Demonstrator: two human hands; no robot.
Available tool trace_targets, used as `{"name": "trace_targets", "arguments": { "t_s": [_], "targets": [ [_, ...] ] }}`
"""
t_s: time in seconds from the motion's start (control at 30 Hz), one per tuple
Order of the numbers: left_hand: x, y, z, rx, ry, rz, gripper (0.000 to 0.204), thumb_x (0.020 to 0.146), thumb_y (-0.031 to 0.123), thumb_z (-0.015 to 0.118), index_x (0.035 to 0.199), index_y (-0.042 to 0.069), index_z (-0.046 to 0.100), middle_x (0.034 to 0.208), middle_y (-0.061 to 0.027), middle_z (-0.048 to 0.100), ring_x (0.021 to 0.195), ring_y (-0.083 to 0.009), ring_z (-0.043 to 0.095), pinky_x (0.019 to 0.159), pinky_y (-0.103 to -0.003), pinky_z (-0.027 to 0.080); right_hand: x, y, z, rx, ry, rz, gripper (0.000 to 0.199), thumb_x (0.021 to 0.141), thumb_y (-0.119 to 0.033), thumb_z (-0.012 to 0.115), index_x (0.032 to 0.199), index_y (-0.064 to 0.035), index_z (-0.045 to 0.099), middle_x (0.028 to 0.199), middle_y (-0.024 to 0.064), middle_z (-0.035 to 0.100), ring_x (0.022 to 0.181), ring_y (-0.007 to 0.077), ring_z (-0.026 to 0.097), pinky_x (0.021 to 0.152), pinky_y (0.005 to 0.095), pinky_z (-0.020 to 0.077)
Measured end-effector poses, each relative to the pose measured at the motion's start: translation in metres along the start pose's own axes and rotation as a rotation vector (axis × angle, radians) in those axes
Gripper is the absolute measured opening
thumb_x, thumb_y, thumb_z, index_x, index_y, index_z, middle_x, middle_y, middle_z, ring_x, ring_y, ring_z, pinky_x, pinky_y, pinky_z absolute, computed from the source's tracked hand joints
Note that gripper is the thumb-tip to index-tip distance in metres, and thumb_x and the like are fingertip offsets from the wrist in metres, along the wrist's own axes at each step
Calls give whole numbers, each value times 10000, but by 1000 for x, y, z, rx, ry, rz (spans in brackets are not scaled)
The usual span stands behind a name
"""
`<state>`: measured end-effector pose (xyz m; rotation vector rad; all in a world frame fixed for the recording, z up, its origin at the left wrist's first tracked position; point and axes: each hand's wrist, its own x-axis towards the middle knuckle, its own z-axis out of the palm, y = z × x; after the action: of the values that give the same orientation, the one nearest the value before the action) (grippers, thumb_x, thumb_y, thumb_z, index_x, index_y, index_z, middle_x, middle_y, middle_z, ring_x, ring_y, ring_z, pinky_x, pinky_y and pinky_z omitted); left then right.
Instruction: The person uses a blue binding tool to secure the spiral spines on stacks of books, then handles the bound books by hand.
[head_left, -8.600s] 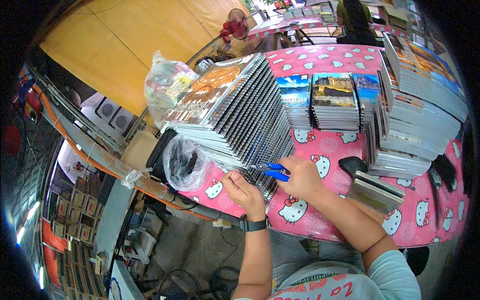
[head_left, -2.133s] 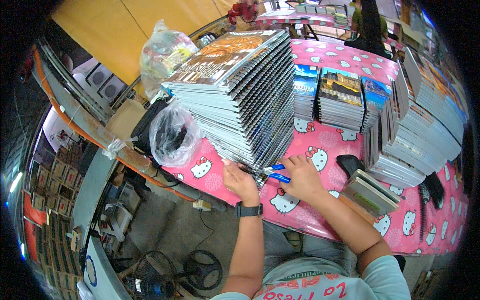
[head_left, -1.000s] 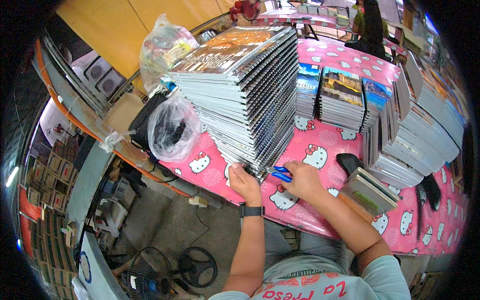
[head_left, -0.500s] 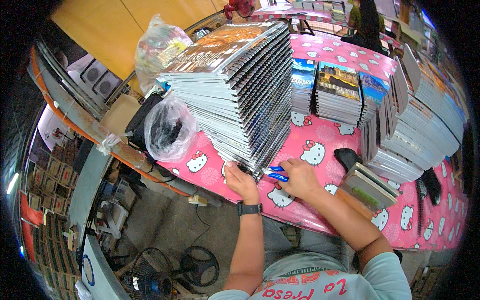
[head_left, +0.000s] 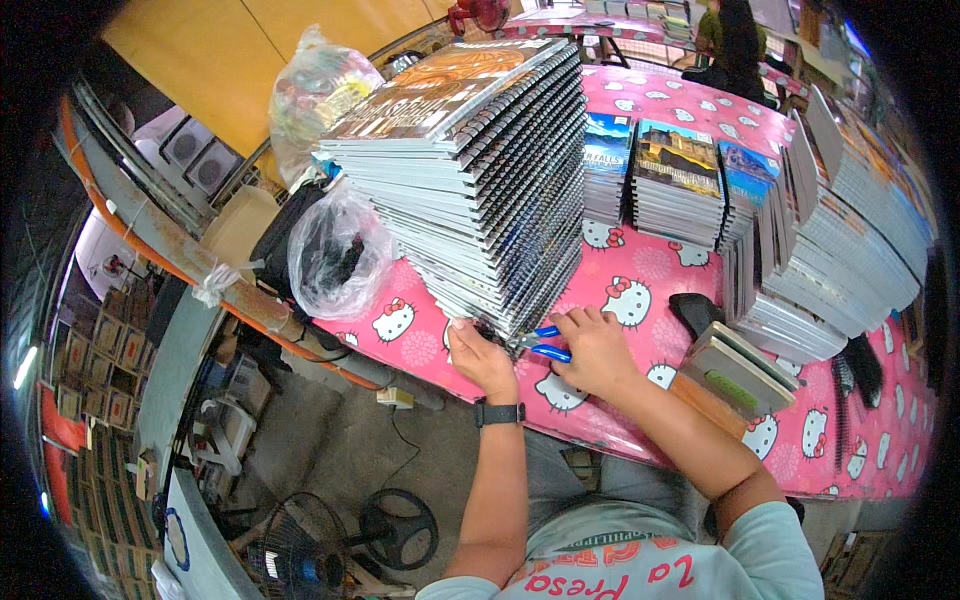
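A tall stack of spiral-bound books [head_left: 470, 170] leans on the pink patterned table [head_left: 640, 285]. My left hand [head_left: 478, 355], with a black watch on its wrist, presses against the wire binding at the bottom of the stack. My right hand [head_left: 597, 350] grips blue-handled pliers [head_left: 540, 343], whose tip points left into the lowest bindings next to my left fingers.
More piles of books [head_left: 680, 180] stand behind, and fanned stacks [head_left: 850, 230] fill the right side. A black device [head_left: 697, 312] and a small pile of notebooks [head_left: 740, 365] lie to my right. Clear plastic bags [head_left: 335, 255] sit at the table's left end. A fan [head_left: 300, 550] stands on the floor.
My head has shifted slightly, while both hands stay at the base of the stack. The pliers have kept working along the lowest bindings with only small movements.
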<state>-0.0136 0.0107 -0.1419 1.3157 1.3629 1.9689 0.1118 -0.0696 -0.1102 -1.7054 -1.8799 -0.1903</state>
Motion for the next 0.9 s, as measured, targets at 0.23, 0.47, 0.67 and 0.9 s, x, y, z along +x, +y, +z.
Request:
{"name": "trace_targets", "arguments": {
  "t_s": [0.23, 0.47, 0.67, 0.9],
  "targets": [
    [2, -6, -2, -4, -13, -7, 431, 977, 281, 369, 790, -82, 506, 679, -153, 541, 599, -231, 447, 588, -374, 394, 1, 3, 8, 174, -261, 162, 330, 612, -212, 705, 877, -44, 602, 802, 141, 600, 762, 329, 601, 671, 438, 482],
    [17, -10, -7, -276, 23, -426, 435, 972, 361, 369, 719, 29, 490, 642, -32, 485, 513, -139, 418, 457, -281, 331, -19, 34, 19, 302, -45, 154, 303, 614, -142, 702, 870, -27, 587, 812, 141, 594, 769, 325, 588, 679, 408, 480],
    [27, 0, -13, -578, 106, -877, 413, 953, 412, 378, 733, 76, 471, 625, -13, 472, 482, -122, 415, 425, -270, 332, -21, 45, 26, 421, 62, 104, 321, 593, -141, 717, 877, -52, 596, 781, 125, 569, 763, 321, 557, 685, 413, 454],
    [14, -16, -12, -455, -6, -684, 422, 957, 410, 361, 682, 99, 442, 621, -26, 473, 480, -127, 411, 423, -277, 336, -18, 19, 25, 119, -1, 58, 394, 598, -244, 726, 932, -79, 597, 855, 105, 564, 869, 298, 534, 727, 418, 407]
  ]
}}
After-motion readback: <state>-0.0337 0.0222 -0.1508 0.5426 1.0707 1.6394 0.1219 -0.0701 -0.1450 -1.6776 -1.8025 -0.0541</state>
